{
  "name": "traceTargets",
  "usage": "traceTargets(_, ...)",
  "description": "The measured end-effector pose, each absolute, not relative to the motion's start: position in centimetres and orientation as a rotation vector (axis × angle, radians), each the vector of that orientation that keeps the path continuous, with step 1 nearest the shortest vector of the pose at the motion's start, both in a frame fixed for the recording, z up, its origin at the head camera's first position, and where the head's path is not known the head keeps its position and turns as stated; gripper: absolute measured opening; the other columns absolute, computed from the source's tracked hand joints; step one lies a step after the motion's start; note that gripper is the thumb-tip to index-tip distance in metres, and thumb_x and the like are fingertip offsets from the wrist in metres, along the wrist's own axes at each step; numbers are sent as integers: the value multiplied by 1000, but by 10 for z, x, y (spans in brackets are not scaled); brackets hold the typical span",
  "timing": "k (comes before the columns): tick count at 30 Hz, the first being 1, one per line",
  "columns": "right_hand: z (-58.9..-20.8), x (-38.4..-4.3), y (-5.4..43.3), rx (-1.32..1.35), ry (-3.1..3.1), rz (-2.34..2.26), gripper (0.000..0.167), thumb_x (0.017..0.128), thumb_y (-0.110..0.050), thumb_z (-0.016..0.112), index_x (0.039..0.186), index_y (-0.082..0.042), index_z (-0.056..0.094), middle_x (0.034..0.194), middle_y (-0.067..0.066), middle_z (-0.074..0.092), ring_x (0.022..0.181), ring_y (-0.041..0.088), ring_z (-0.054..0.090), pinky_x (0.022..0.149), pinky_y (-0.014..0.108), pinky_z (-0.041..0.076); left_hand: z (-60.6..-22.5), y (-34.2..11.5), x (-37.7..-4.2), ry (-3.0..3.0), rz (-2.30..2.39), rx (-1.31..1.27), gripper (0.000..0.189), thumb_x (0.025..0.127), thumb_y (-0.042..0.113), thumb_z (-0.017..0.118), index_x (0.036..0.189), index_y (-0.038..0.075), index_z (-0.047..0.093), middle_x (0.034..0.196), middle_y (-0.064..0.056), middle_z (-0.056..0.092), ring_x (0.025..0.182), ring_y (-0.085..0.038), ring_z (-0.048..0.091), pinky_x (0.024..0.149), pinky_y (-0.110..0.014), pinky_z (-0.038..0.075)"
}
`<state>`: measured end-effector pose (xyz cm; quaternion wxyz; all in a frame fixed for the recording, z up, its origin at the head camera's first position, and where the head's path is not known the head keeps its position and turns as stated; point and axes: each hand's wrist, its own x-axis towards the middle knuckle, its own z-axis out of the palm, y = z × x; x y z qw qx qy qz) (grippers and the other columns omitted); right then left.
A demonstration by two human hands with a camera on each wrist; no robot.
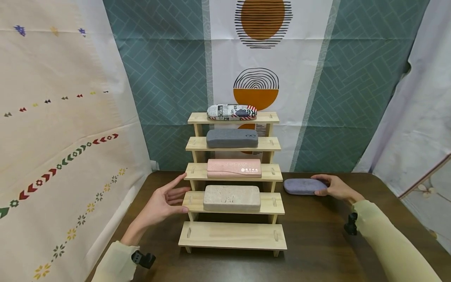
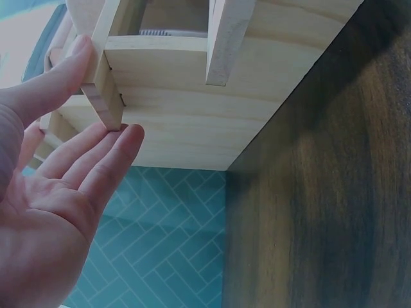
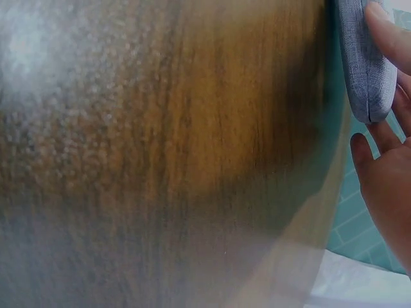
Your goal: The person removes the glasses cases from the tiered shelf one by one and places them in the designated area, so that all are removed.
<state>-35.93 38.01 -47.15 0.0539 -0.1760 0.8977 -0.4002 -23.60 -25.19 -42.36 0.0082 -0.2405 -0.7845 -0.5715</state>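
Observation:
My left hand (image 1: 164,204) holds the left edge of a stepped wooden stand (image 1: 232,236), its thumb (image 2: 72,67) and fingers on either side of a plank's end. At the right, my right hand (image 1: 334,187) grips the right end of a blue-purple glasses case (image 1: 301,187), low at the table's back. In the right wrist view the case (image 3: 363,61) shows its seam, with the thumb along one side. On the stand's upper tiers lie a newsprint-patterned case (image 1: 231,112), a grey case (image 1: 231,138), a pink case (image 1: 234,168) and a beige case (image 1: 231,197).
The stand rises in steps from front to back on a dark brown wooden table (image 1: 317,243). Its lowest tier is bare wood. Behind hangs a teal and white cloth (image 1: 169,78), and patterned pale cloth (image 1: 70,117) lines the left side.

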Motion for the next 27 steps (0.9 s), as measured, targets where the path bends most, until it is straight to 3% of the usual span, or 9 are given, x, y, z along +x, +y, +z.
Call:
traceTargets(5,-471,-359,380,-536,2721,-1208,67,91,-15,83,146,8,55,148,33,49,127,41,49,100,42,48,-424,-252,-236,-2444,-1791,-753,107,78,-2,91,166,22,36,146,-25,58,134,-39,58,101,-54,54)
traceTargets(12,-476,-362,383,-534,2713,-1213,68,91,-14,83,147,8,53,149,33,48,129,41,49,96,27,47,-424,-252,-237,-2440,-1810,-753,107,78,-3,91,166,22,37,146,-25,58,133,-39,59,99,-44,58)
traceTargets(18,-477,-364,384,-547,2719,-1196,67,91,-16,83,147,8,53,148,33,49,127,40,50,97,32,47,-423,-252,-237,-2446,-1808,-743,107,78,-3,91,166,23,37,147,-25,58,134,-39,58,100,-45,58)
traceTargets(23,-478,-365,385,-565,2728,-1172,69,91,-17,82,148,8,52,149,34,48,131,44,48,104,48,45,-425,-253,-237,-2451,-1799,-741,106,78,-2,92,166,24,37,147,-25,58,134,-39,58,101,-48,56)
traceTargets(27,-479,-365,385,-577,2726,-1173,68,91,-15,82,147,9,52,149,35,48,131,46,48,105,56,44,-426,-253,-237,-2456,-1793,-736,107,78,-2,92,166,25,37,147,-26,57,134,-39,58,100,-42,57)
